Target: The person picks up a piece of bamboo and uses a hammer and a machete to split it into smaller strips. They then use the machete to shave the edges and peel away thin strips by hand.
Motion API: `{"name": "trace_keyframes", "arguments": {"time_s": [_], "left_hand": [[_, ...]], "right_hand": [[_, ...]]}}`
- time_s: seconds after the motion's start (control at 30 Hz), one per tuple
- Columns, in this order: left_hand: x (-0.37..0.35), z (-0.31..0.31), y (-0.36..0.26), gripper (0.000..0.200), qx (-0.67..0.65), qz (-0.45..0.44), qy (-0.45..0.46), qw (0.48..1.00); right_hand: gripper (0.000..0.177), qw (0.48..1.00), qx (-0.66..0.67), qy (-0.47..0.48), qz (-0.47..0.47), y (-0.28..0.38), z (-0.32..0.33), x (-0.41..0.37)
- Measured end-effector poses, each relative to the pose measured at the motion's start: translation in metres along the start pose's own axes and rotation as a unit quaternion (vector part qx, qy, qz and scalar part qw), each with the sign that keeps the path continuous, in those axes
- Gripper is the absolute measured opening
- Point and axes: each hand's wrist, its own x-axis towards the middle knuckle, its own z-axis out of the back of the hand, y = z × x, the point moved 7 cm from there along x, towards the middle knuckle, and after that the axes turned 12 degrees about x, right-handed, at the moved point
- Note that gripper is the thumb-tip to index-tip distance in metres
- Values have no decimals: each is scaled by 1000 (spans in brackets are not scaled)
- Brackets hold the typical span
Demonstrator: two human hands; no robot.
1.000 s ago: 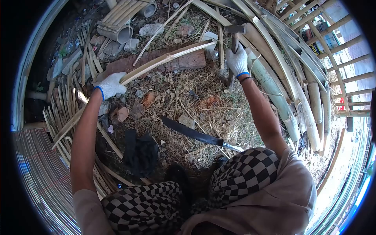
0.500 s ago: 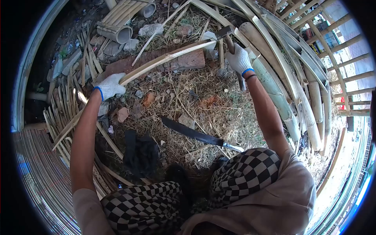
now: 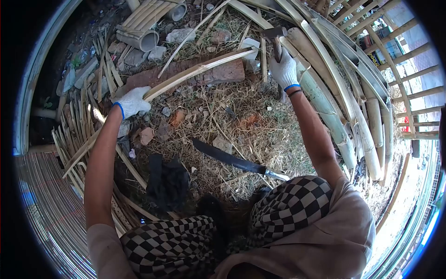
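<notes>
Closed around a long split bamboo strip (image 3: pixel 197 69) is my left hand (image 3: pixel 133 102), in a white glove with a blue cuff. The strip slants up to the right, its far part lying over a reddish-brown log (image 3: pixel 227 72). My right hand (image 3: pixel 284 73), gloved the same way, grips a hammer (image 3: pixel 274 32) by its handle. The hammer's dark head is raised at the top, to the right of the strip's far end and apart from it. Lying on the straw in front of my knees is a machete (image 3: pixel 227 158) with a dark blade.
Long bamboo pieces (image 3: pixel 320 93) curve along the right side. Thin split strips (image 3: pixel 76 128) are heaped at the left. A dark cloth (image 3: pixel 167 181) lies near my left knee. Bamboo tubes (image 3: pixel 139 39), stones (image 3: pixel 180 35) and a lattice fence (image 3: pixel 413 69) stand farther out.
The hammer head has moved up and right, away from the strip's far end, and my right wrist has turned. My left hand and the strip stay almost in place.
</notes>
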Motion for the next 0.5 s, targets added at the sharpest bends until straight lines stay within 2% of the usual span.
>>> {"name": "trace_keyframes", "arguments": {"time_s": [0.03, 0.13, 0.17, 0.3, 0.43, 0.5], "left_hand": [[0, -1, 1, 44, 1, -1, 2, 1000], [-2, 3, -3, 43, 7, -6, -23, 1000], [-1, 4, -5, 43, 7, -6, -18, 1000], [0, -1, -3, 45, -9, 5, 11, 1000], [-1, 0, -4, 47, 13, -3, -1, 1000], [0, -1, -5, 47, -5, 2, 0, 1000]], "right_hand": [[27, 999, 24, -20, 22, -1, -6, -4], [29, 992, -79, 94, -6, -10, -17, 3], [29, 992, -90, 90, -13, -12, -12, 8], [29, 998, 40, -45, -27, -1, 2, 6], [29, 990, -95, 98, -23, -17, -22, 6], [30, 994, -85, 67, -6, -14, -6, 15]]}}
